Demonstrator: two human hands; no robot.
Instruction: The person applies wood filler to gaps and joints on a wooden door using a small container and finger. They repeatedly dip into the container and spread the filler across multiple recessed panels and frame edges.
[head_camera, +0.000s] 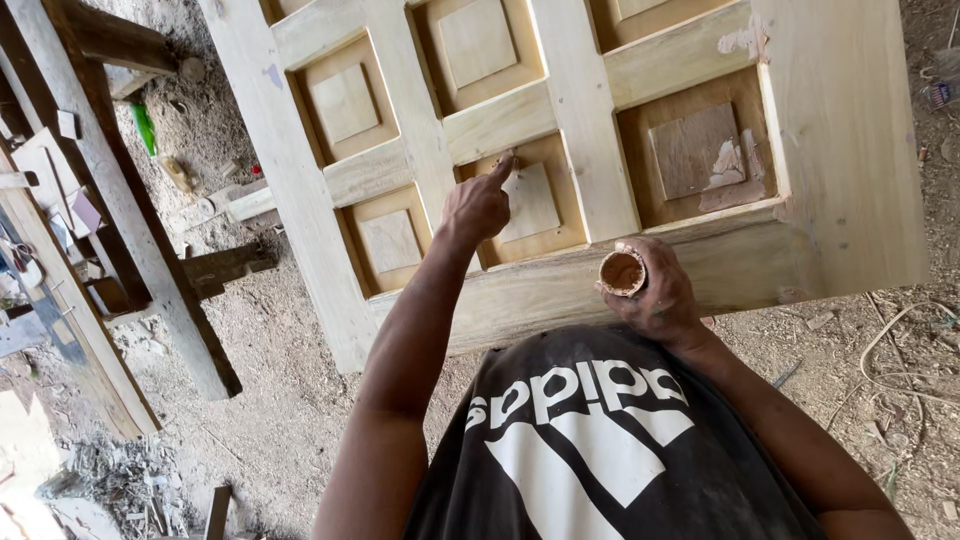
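Dirt floor (290, 420) covered in sawdust and wood scraps, open workshop kind of place. Everything here sits around the big unfinished wooden panel door (590, 130) lying flat in front of the person. I can count seven recessed square panels on the part that shows, one at the door's right side smeared with brownish filler (725, 165).

One small round cup (622, 272) at the door's near edge, brown paste inside. The right hand (655, 295) is wrapped around it, fingers curled tight.

The left hand (478, 205) is over the door's lower middle panel (530, 200), index finger stretched out and pressing at that panel's top left corner, other fingers folded in.

Left of the door, two long timber beams (130, 220) lean across the ground.
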